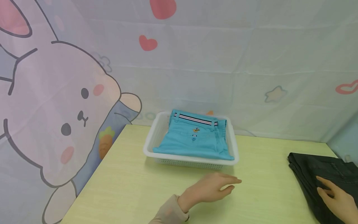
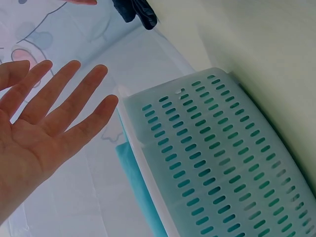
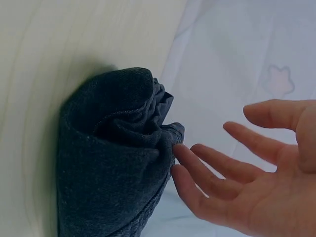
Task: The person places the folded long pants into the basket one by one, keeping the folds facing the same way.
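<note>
Right wrist view: fingers (image 3: 207, 170) of the right hand (image 3: 256, 182) are straight and slightly spread, tips touching the top edge of the dark jeans (image 3: 113, 158), nothing pinched or gripped. Head view agrees: right hand (image 1: 337, 196) lies flat on the jeans (image 1: 321, 177), which sit folded at the right end of the table (image 1: 134, 186), near its front edge. Left hand (image 1: 209, 188) hovers open over the table, fingers loosely extended and a little apart, holding nothing; left wrist view shows its palm (image 2: 34, 133) bare and fingers spread just beside the basket wall (image 2: 217, 163). Basket (image 1: 193, 161) is white perforated plastic, well apart from the jeans, toward the back of the table, with folded teal shorts (image 1: 195, 137) already inside, striped waistband up. Handling judgement: jeans look like thick denim, soft and floppy yet fairly heavy for cloth, not slippery, not fragile; the stack will likely unfold if lifted by one corner. Best hold seems to be both hands under the two short sides of the fold, or a palm beneath and thumb on top at the thick folded edge, keeping layers together. Backdrop (image 1: 70, 102) is a rabbit-print cloth behind the table.
</note>
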### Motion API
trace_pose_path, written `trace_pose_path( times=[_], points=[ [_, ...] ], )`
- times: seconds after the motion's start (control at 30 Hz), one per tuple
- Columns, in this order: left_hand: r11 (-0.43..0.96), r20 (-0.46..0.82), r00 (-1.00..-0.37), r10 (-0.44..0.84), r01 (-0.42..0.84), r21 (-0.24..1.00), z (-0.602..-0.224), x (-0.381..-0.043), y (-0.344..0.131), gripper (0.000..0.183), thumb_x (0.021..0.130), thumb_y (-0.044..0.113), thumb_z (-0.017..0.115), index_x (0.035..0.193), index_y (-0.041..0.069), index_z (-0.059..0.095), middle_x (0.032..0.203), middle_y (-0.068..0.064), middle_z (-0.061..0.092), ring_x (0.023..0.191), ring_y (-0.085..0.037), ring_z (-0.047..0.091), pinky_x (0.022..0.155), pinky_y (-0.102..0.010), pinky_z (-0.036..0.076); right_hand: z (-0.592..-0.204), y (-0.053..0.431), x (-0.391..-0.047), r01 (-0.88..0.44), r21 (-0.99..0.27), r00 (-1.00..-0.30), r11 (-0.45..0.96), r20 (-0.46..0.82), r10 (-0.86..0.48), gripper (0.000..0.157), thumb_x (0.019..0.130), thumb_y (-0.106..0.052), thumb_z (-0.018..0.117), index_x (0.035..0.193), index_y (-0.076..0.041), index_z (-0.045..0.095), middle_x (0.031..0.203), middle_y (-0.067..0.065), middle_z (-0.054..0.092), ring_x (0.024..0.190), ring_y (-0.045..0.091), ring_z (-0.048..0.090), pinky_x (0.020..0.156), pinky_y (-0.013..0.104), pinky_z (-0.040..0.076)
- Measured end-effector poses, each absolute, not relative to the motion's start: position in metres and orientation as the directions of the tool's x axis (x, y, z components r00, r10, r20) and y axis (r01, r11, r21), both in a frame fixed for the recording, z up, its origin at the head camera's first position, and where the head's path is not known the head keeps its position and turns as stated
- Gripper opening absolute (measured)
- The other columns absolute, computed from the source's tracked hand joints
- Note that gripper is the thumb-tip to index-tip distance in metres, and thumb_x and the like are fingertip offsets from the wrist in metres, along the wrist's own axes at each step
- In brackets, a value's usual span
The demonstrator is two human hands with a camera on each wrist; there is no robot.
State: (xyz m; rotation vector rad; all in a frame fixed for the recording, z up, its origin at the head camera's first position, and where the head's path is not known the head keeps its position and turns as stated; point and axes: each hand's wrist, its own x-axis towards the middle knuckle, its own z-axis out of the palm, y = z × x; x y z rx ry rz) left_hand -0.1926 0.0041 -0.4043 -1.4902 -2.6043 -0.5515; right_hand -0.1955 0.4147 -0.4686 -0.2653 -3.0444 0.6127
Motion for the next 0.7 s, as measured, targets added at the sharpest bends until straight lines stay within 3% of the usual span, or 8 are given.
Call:
trace_pose_path(
  times=[0.2,0.4,0.53,0.7],
  points=[
    [0.434,0.264,-0.500,0.825,0.859,0.273,-0.402,-0.191,0.010,0.033,0.095,0.019,0.041,0.127,0.017,0.051,0.124,0.005,0.056,0.114,-0.001,0.050,0.094,-0.009,0.037,-0.457,0.410,-0.190,0.243,-0.470,-0.965,0.848,-0.028,0.261,0.054,0.095,-0.023,0.037,0.134,0.012,0.020,0.123,0.045,0.027,0.101,0.056,0.044,0.065,0.050,0.048],
    [0.422,0.272,-0.487,0.830,0.867,0.266,-0.403,-0.192,0.017,0.033,0.094,0.018,0.042,0.126,0.016,0.052,0.123,0.005,0.057,0.111,0.000,0.052,0.091,-0.007,0.037,-0.475,0.427,-0.194,0.197,-0.574,-0.932,0.795,0.142,0.333,0.044,0.093,-0.007,0.034,0.130,0.015,0.025,0.125,0.045,0.027,0.105,0.061,0.034,0.075,0.060,0.042],
    [0.420,0.268,-0.489,0.830,0.864,0.276,-0.407,-0.194,0.021,0.034,0.095,0.018,0.041,0.127,0.016,0.051,0.123,0.005,0.057,0.109,0.000,0.053,0.090,-0.006,0.038,-0.481,0.431,-0.192,0.115,-0.641,-0.905,0.759,0.247,0.346,0.040,0.091,0.000,0.030,0.127,0.018,0.027,0.127,0.045,0.025,0.115,0.061,0.025,0.083,0.066,0.031],
    [0.427,0.253,-0.505,0.825,0.851,0.304,-0.407,-0.195,0.026,0.034,0.095,0.019,0.040,0.128,0.018,0.049,0.125,0.007,0.055,0.110,0.003,0.052,0.089,-0.005,0.038,-0.489,0.444,-0.198,0.207,-0.684,-0.856,0.699,0.219,0.468,0.040,0.091,0.001,0.028,0.129,0.016,0.028,0.134,0.040,0.022,0.123,0.055,0.021,0.093,0.063,0.028]
  ],
)
